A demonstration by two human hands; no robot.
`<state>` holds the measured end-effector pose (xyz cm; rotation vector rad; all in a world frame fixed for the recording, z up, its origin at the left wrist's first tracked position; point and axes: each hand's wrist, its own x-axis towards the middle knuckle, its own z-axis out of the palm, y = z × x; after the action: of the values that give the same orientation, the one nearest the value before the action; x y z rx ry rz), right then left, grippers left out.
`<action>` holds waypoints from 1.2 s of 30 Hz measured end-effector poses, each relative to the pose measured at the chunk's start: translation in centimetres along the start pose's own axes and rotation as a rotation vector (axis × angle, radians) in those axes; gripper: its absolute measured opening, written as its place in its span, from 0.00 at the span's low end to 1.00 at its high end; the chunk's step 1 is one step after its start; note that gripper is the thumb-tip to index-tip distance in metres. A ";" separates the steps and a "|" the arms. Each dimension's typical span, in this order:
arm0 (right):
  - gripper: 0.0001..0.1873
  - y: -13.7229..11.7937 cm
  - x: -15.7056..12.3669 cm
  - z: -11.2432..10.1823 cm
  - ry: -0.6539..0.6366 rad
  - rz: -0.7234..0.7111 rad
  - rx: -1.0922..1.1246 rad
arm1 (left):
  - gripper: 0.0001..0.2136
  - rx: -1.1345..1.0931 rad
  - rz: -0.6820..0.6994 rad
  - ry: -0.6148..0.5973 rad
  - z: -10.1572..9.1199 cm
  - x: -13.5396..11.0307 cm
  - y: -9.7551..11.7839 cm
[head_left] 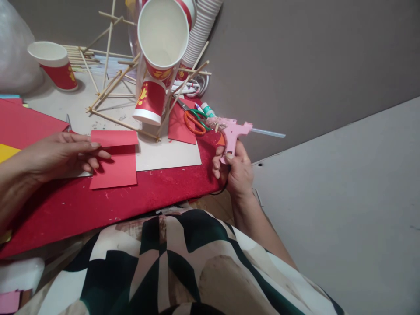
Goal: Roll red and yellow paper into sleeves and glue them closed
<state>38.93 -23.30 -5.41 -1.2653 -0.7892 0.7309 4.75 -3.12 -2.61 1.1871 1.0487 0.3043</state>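
Note:
My left hand (pixel 70 153) pinches the left edge of a folded piece of red paper (pixel 118 168) between thumb and fingers. The paper's upper flap is bent over, with a shadow beneath it. On the right, my right hand (pixel 238 170) is wrapped round the handle of a pink hot glue gun (pixel 231 133). A clear glue stick (pixel 269 132) pokes out of the gun's back, and its nozzle end, crusted with residue, points left toward scissors (pixel 193 122) with orange and green handles.
Behind the paper stands a frame of wooden sticks (pixel 108 94) around red-and-white paper cups (pixel 151 100). Another cup (pixel 59 65) stands at the back left. A stack of white cups (pixel 203 26) leans by the wall. White board (pixel 167 159) lies on the red tablecloth (pixel 157 188).

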 end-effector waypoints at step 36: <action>0.31 0.7 9.9 -6.0 -0.178 -0.395 -1.293 | 0.08 -0.046 -0.024 -0.024 0.9 -1.1 0.8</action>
<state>49.34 -18.15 -5.72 -2.0739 -1.7293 -0.0945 5.15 -4.09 -1.43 1.1340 1.0290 0.2934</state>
